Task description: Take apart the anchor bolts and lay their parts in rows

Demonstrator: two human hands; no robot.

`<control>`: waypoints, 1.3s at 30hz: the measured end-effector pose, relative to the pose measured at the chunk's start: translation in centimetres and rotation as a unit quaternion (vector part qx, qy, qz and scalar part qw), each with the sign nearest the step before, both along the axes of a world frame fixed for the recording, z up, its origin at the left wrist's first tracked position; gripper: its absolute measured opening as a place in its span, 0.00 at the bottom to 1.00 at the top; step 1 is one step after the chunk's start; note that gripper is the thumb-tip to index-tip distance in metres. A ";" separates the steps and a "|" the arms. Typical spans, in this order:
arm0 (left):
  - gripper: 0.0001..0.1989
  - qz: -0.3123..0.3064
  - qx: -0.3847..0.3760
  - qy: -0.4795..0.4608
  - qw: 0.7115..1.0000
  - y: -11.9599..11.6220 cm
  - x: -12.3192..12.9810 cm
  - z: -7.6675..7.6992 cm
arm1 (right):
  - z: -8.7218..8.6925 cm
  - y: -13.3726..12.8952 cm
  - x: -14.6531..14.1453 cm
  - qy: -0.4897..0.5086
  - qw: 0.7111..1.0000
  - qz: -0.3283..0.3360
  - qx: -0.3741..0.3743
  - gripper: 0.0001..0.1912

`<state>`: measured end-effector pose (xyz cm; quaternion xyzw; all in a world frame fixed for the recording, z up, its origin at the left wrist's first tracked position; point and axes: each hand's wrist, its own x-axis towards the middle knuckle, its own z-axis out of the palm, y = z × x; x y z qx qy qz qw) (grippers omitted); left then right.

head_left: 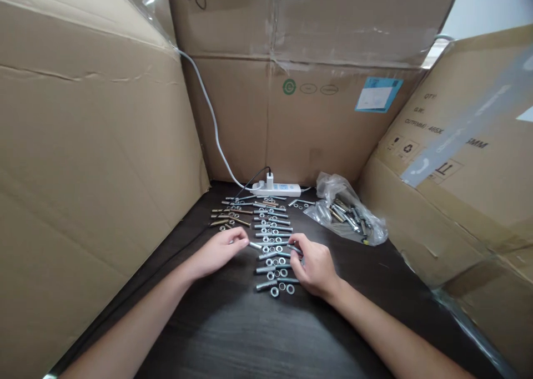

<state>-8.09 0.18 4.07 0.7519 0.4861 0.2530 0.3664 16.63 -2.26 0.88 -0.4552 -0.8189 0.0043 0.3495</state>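
Note:
My left hand (227, 248) is closed in a pinch at the left side of a column of laid-out hardware. A short silvery metal sleeve (255, 246) sticks out from its fingertips, tilted. On the right side of the column, my right hand (313, 263) has thumb and forefinger curled around a thin metal bolt (295, 248), partly hidden by the fingers. Between the hands lie several rows of sleeves and bolts, with nuts and washers between the rows. Nearest to me are a sleeve (266, 286), a hex nut (274, 292) and a flat washer (290, 289).
Brass-coloured sleeves and bolts (239, 221) lie at the far left. A clear plastic bag (375, 223) of bolts rests at the right. Behind stands a white power strip (287, 190) with a plug and cables. Cardboard walls (316, 135) surround the dark table (233, 329).

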 end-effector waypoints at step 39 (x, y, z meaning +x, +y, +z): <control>0.07 0.183 0.149 0.219 0.947 0.4 -7.3 -2.9 | 2.0 4.1 -14.1 -0.229 0.966 -0.010 -0.119 0.06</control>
